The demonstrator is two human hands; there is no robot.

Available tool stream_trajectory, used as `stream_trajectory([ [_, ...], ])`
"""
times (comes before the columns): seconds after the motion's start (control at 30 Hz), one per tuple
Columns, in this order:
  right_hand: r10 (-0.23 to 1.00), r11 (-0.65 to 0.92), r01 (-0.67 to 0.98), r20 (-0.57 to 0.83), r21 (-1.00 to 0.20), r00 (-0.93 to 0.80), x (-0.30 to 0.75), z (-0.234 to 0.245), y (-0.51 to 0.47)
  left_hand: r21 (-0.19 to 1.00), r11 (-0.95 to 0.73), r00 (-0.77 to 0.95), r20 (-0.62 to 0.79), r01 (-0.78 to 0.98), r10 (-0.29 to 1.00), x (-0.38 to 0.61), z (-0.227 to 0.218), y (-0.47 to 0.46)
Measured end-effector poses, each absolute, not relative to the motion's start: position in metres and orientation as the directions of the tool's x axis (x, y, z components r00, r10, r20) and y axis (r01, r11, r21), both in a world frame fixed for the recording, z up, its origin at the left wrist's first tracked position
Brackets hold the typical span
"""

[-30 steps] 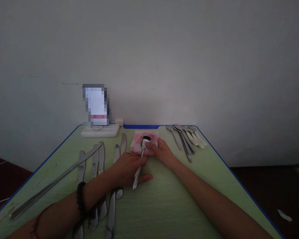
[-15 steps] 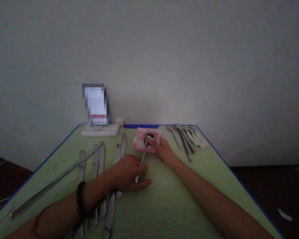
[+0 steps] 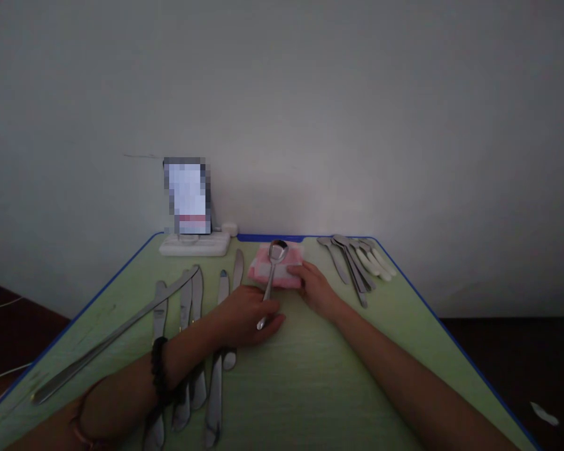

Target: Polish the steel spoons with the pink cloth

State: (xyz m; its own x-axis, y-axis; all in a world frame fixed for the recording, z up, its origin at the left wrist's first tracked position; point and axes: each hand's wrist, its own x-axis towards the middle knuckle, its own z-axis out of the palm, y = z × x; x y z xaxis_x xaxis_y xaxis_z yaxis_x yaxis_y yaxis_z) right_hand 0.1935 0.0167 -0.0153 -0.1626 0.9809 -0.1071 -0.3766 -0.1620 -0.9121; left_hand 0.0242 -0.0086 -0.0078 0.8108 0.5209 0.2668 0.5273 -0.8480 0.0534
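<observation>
My left hand [image 3: 247, 316] grips a metal spoon [image 3: 278, 252] by its handle, with the bowl pointing away from me. Under and behind the bowl is a folded pink and white cloth [image 3: 262, 270], which my right hand [image 3: 317, 289] holds by its right side. My right thumb lies across the top of the cloth, just right of the spoon; the other fingers are mostly hidden. Below my left hand and forearm several table knives [image 3: 214, 401] lie on the green table [image 3: 310, 388], partly covered by the arm.
One long metal utensil [image 3: 115, 338] slants over the knives at the left. At the back right lie several metal spoons [image 3: 352, 269] and some white-handled utensils [image 3: 367, 263]. A lit, blurred screen [image 3: 188, 194] leans at the back left beside a white power strip [image 3: 195, 245]. A wall borders the far edge.
My right thumb has come off the spoon's bowl and now rests on the cloth. The spoon sits slightly farther up over the cloth, still in my left hand. The view shifted slightly.
</observation>
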Motion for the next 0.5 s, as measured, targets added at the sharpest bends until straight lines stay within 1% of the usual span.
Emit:
stream_trajectory([
  [0.1, 0.98, -0.192, -0.467, -0.142, -0.863, -0.141, 0.1922, -0.0119, 0.0164, 0.065, -0.859, 0.824, 0.254, 0.508, 0.507, 0.0233, -0.0081, -0.0094],
  [0.27, 0.979, -0.203, -0.515, -0.162, -0.833, -0.124, 0.192, -0.0094, 0.0169, 0.099, -0.867, 0.84, 0.214, 0.489, 0.499, 0.0231, -0.0072, -0.0099],
  [0.37, 0.987, -0.161, -0.558, -0.148, -0.814, -0.069, 0.192, -0.0118, 0.0193, 0.122, -0.872, 0.849, 0.2, 0.473, 0.489, 0.0231, -0.0061, -0.0104],
  [0.5, 0.992, -0.059, -0.628, -0.118, -0.776, 0.053, 0.1924, -0.0138, 0.0222, 0.179, -0.882, 0.865, 0.189, 0.436, 0.465, 0.0215, -0.0057, -0.0106],
])
